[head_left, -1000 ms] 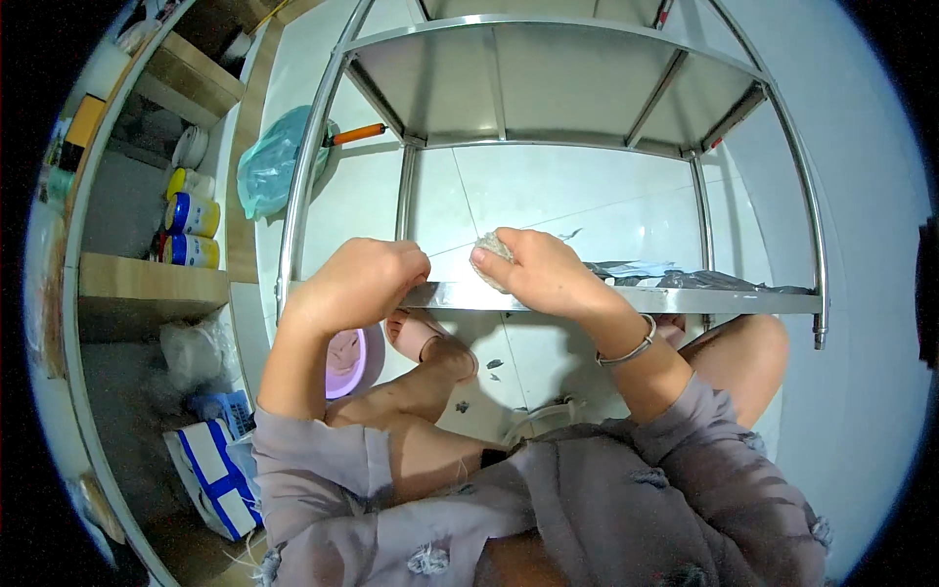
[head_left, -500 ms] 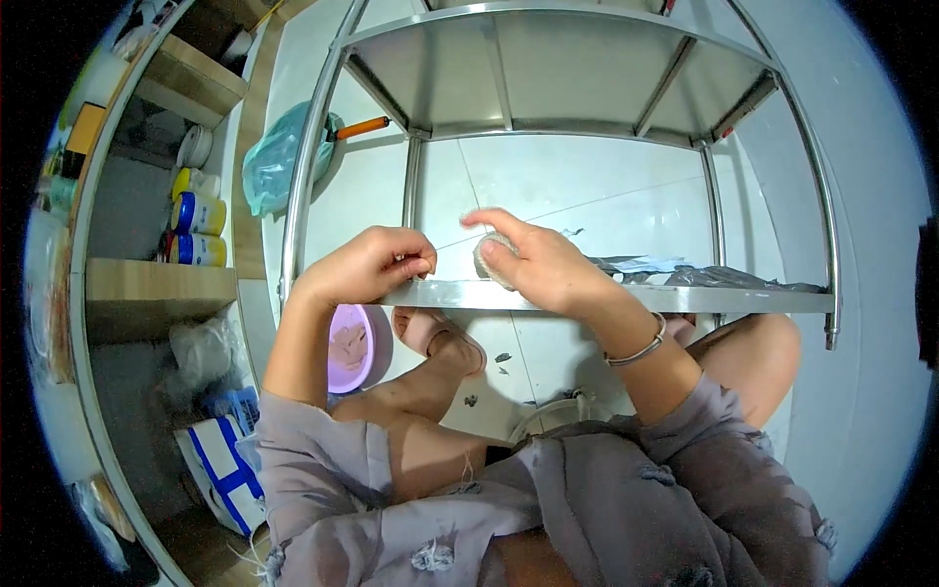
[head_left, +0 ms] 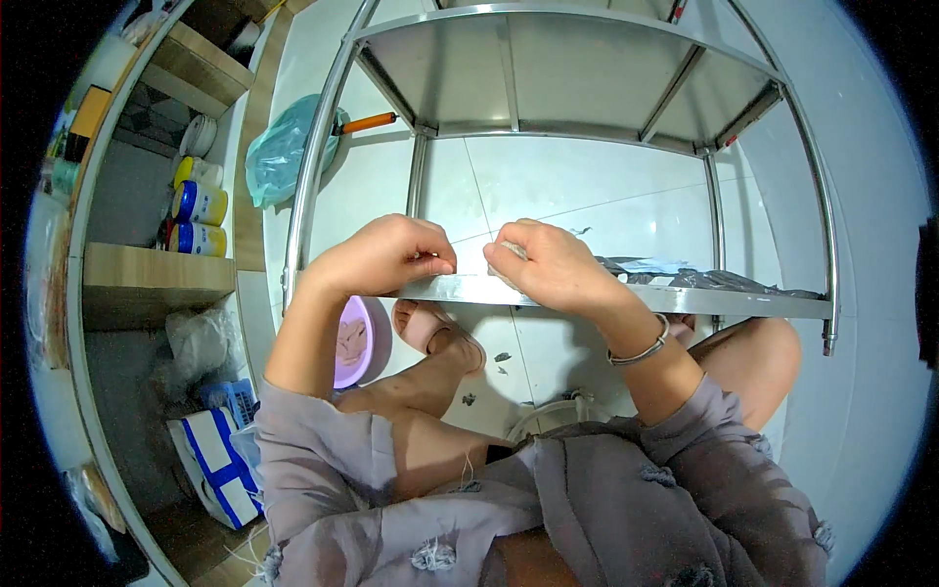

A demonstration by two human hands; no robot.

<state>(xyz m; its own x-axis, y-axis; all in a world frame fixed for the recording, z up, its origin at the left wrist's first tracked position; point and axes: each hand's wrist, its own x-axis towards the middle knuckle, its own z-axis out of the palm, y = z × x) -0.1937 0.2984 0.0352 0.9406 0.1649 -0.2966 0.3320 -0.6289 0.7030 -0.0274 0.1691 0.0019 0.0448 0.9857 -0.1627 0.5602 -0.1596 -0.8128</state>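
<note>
1. Steel shelf rail (head_left: 685, 298) was my landmark; my left hand (head_left: 386, 256) rested curled on its near end.
2. My right hand (head_left: 548, 264), beside it, pinched something small; I couldn't tell what.

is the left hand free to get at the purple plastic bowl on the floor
Probably yes: the left hand rests on the steel shelf edge, and the purple plastic bowl sits just below it, uncovered beside the sandalled foot.

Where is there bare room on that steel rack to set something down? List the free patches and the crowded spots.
Free: the upper shelf, bare between its rails. Also the white floor tiles between the back posts. Crowded: the front rail, where the left hand and right hand pinch at it, and the crumpled film scraps along its right stretch.
</note>
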